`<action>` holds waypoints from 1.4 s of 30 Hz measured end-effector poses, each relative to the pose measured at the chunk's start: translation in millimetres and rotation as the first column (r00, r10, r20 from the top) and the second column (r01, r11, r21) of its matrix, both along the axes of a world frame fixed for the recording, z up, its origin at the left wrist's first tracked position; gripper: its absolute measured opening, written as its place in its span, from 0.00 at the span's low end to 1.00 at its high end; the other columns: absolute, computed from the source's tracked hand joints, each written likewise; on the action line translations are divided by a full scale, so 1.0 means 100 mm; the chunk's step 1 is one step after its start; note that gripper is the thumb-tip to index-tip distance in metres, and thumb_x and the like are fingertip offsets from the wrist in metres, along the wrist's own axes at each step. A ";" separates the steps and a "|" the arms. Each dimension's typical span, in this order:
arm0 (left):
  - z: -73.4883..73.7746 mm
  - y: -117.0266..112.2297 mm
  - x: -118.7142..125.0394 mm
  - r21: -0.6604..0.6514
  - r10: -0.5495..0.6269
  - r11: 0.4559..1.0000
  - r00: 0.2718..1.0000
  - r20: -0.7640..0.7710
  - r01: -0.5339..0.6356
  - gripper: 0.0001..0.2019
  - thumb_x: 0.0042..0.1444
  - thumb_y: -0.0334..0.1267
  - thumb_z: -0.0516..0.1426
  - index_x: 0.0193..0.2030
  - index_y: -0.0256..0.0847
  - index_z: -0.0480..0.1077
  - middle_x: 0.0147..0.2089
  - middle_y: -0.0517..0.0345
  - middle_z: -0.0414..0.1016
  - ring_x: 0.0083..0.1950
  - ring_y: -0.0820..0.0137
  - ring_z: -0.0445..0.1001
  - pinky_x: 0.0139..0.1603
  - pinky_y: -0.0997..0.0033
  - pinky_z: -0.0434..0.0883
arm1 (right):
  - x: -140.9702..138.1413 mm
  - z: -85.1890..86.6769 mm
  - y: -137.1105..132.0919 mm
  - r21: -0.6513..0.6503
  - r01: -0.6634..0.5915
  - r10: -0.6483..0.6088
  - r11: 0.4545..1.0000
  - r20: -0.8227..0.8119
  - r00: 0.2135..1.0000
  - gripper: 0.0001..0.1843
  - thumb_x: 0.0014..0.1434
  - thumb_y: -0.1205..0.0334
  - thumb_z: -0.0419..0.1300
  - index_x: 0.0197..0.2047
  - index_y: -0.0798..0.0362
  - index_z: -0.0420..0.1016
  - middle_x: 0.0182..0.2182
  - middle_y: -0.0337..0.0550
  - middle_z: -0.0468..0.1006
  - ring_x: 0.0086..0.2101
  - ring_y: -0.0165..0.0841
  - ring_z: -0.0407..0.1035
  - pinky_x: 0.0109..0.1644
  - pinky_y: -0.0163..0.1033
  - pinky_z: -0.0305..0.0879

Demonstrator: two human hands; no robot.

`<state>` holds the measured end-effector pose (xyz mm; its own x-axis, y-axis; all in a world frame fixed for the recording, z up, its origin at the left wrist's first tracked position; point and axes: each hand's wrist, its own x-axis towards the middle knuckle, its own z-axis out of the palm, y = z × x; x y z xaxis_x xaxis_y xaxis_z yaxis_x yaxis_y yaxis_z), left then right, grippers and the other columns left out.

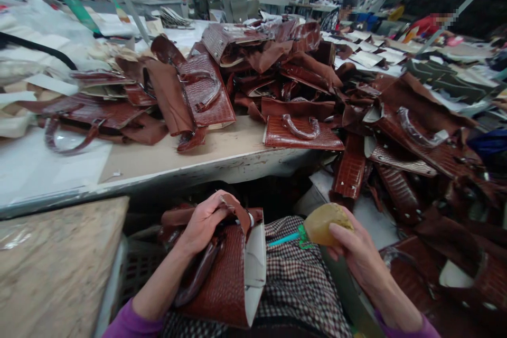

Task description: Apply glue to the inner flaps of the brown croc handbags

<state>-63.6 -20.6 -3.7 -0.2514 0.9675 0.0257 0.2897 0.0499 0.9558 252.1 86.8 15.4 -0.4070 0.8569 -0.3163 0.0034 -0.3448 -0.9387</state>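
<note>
My left hand (204, 222) is closed on the top edge of a brown crocodile-pattern leather bag piece (227, 280) that stands on my checked lap (293, 280), its white lining facing right. My right hand (356, 253) grips a yellowish rubbery lump (325, 222) with a turquoise stick (283, 239) poking out toward the bag piece. The lump is held a little right of the piece and does not touch it.
A worktable (222, 156) ahead carries heaps of brown bag parts with handles (301, 127), spilling down at the right (415, 153). A wooden board (59, 264) lies at lower left. Several people sit at far tables (344, 10).
</note>
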 end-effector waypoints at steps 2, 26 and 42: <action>0.00 0.00 0.00 0.002 0.004 1.000 1.000 0.004 -0.004 0.08 0.63 0.37 0.54 0.37 0.39 0.73 0.39 0.58 0.74 0.43 0.67 0.72 0.47 0.70 0.66 | -0.05 -0.04 0.00 -0.004 0.035 -0.035 0.999 -0.019 0.999 0.22 0.54 0.48 0.70 0.47 0.51 0.74 0.32 0.40 0.73 0.23 0.29 0.60 0.18 0.30 0.57; -0.04 -0.06 -0.03 -0.006 0.024 1.000 0.999 0.028 -0.024 0.08 0.63 0.38 0.54 0.37 0.39 0.73 0.39 0.59 0.74 0.43 0.67 0.73 0.47 0.70 0.66 | -0.13 -0.08 -0.01 -0.235 0.033 -0.045 0.971 -0.047 0.998 0.21 0.55 0.49 0.72 0.45 0.52 0.74 0.30 0.39 0.72 0.20 0.24 0.58 0.17 0.28 0.55; -0.02 -0.06 -0.06 -0.026 0.047 0.999 0.998 0.046 -0.046 0.10 0.63 0.40 0.55 0.37 0.39 0.74 0.39 0.57 0.75 0.43 0.66 0.73 0.46 0.70 0.66 | -0.36 -0.02 0.10 0.099 0.109 -0.113 0.989 0.032 0.993 0.26 0.51 0.50 0.73 0.49 0.49 0.71 0.31 0.38 0.74 0.16 0.27 0.60 0.14 0.34 0.58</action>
